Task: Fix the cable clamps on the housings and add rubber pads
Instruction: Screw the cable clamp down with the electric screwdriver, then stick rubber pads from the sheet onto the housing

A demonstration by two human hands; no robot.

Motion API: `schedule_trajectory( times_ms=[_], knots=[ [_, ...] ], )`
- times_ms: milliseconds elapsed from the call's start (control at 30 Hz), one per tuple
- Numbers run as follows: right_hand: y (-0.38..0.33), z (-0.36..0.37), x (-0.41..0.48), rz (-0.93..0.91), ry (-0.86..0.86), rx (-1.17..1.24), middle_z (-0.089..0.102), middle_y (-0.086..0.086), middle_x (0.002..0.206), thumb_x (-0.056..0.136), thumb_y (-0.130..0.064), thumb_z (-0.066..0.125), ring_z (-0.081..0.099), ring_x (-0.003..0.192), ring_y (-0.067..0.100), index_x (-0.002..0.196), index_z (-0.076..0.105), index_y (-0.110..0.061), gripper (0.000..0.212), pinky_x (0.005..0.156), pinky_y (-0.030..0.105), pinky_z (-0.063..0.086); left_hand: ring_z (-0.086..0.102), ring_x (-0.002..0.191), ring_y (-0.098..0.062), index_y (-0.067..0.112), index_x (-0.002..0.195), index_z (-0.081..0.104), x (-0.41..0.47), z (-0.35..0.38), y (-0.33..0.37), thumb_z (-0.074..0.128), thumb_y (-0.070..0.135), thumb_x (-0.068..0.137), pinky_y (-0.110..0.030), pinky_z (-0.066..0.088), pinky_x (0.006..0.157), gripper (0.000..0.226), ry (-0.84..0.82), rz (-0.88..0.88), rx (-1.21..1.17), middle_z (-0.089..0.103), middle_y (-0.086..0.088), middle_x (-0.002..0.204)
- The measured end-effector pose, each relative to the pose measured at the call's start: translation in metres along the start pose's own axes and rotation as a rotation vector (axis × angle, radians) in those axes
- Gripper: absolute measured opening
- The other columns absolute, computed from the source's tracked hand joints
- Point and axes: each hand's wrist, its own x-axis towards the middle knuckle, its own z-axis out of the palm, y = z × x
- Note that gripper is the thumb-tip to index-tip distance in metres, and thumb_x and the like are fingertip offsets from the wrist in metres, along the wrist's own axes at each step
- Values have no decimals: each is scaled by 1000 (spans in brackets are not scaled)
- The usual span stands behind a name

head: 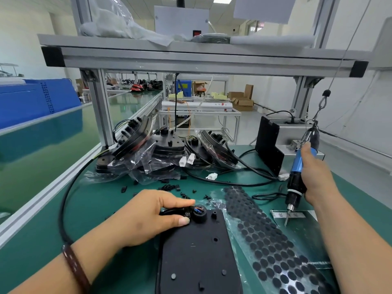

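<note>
**Head view: cable held at the housing, screwdriver held aside**

The black housing [195, 251] lies flat on the green table [106, 200], near the lower edge of the view. The left hand [148, 217] rests on the housing's far left corner, forefinger and thumb pinching the black cable [65, 200] where its coloured wires enter a round collar. Whether a clamp sits under the fingers cannot be told.

The right hand [316, 177], well apart to the right, is wrapped round a blue and black electric screwdriver [297, 177]. The tool stands nearly upright, its bit pointing down at a paper strip [294, 214].

Between the housing and the screwdriver lies a long sheet of round rubber pads [265, 236]. Loose black screws [184, 195] are scattered just beyond the left hand. Further bagged housings [161, 153] are piled at the back of the table.
</note>
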Motion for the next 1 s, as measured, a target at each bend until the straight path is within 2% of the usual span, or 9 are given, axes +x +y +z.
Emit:
schedule_trajectory(
  times_ms=[100, 233, 333, 433, 567, 667, 767, 833, 1000],
  knots=[
    [2, 0, -1, -61, 59, -58, 49, 7, 132, 83, -75, 42, 53, 112, 31, 146, 30, -21, 83, 96, 47, 46, 53, 109, 16, 64, 106, 57, 1, -6, 5, 70, 56, 67, -3, 38, 93, 41, -61, -24, -99, 61, 37, 111],
    [2, -4, 3, -81, 91, -193, 37, 10, 146, 80, -82, 32, 41, 129, 35, 145, 31, -16, 92, 107, 54, 37, 57, 107, 12, 59, 111, 58, 15, -24, 11, 58, 59, 78, -18, 43, 96, 33, -27, -69, -138, 62, 33, 112],
    [-5, -6, 1, -170, 243, -401, 37, 18, 138, 86, -74, 30, 40, 124, 39, 125, 43, -5, 81, 105, 53, 35, 62, 104, 0, 48, 109, 63, 44, -31, 20, 56, 40, 91, -29, 49, 94, 21, -67, -200, -172, 68, 18, 109],
    [-16, 6, -21, -526, 363, -527, 37, 16, 138, 92, -46, 50, 34, 127, 30, 127, 46, -7, 52, 107, 41, 28, 62, 104, -8, 32, 104, 64, 83, -20, 34, 53, 22, 96, -27, 52, 91, 17, -172, -323, -230, 65, 4, 112],
    [-13, 47, -63, -851, -36, -633, 52, -3, 107, 90, -18, 58, 40, 98, 2, 114, 65, -17, 25, 86, 15, 28, 60, 94, -14, 10, 111, 65, 127, 15, 41, 49, 14, 96, -21, 51, 75, 22, -188, -421, -112, 64, -3, 107],
    [5, 71, -73, -668, -336, -803, 67, -2, 107, 92, -15, 56, 58, 102, 14, 110, 71, -17, 24, 81, 11, 35, 62, 92, -22, 5, 108, 64, 147, 32, 40, 45, 13, 95, -24, 50, 62, 24, -188, -439, 104, 63, -8, 97],
    [22, 76, -70, -353, -450, -874, 66, -1, 121, 94, -16, 52, 59, 111, 15, 121, 65, -17, 30, 87, 18, 39, 63, 106, -28, 2, 116, 56, 160, 38, 40, 42, 3, 95, -39, 57, 82, 25, -238, -531, 63, 57, -11, 122],
    [29, 75, -67, -238, -442, -848, 63, 0, 122, 94, -16, 51, 59, 108, 16, 123, 62, -17, 31, 83, 20, 42, 64, 96, -21, 4, 122, 49, 164, 40, 40, 39, 5, 97, -35, 55, 84, 28, -215, -614, -70, 53, -13, 129],
    [37, 74, -66, -220, -406, -811, 64, -2, 114, 94, -19, 53, 56, 92, 12, 118, 61, -18, 25, 75, 19, 40, 49, 51, -6, 9, 86, 53, 169, 39, 44, 45, 8, 96, -20, 37, 55, 12, -226, -706, -241, 63, -5, 76]
  ],
)
